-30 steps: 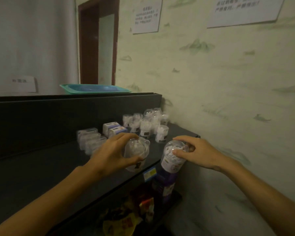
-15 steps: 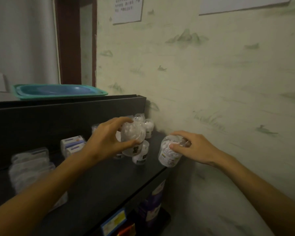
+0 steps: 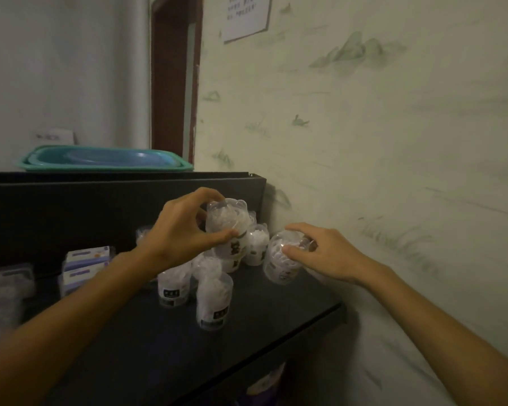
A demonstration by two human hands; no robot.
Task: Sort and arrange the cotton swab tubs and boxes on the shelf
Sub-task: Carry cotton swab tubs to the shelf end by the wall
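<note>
Left hand point(image 3: 179, 236) gripping upright tub point(image 3: 226, 219) above far cluster point(image 3: 257, 244); right hand point(image 3: 320, 253) clasping tilted tub point(image 3: 280, 260) rightward, nearer the shelf point(image 3: 276, 320).

Black shelf point(image 3: 165, 356) – clear swab tubs point(image 3: 214, 300) clustered near back right, boxes point(image 3: 84, 266) at left.

Over the last second the left hand point(image 3: 185, 230) has carried its clear cotton swab tub point(image 3: 226, 222) from the front of the shelf point(image 3: 276, 317) back to the cluster of tubs point(image 3: 214, 291) by the wall, and now holds it above them. The right hand point(image 3: 323, 253) has brought its tilted tub point(image 3: 282, 259) in from beyond the shelf edge to just right of that cluster.
</note>
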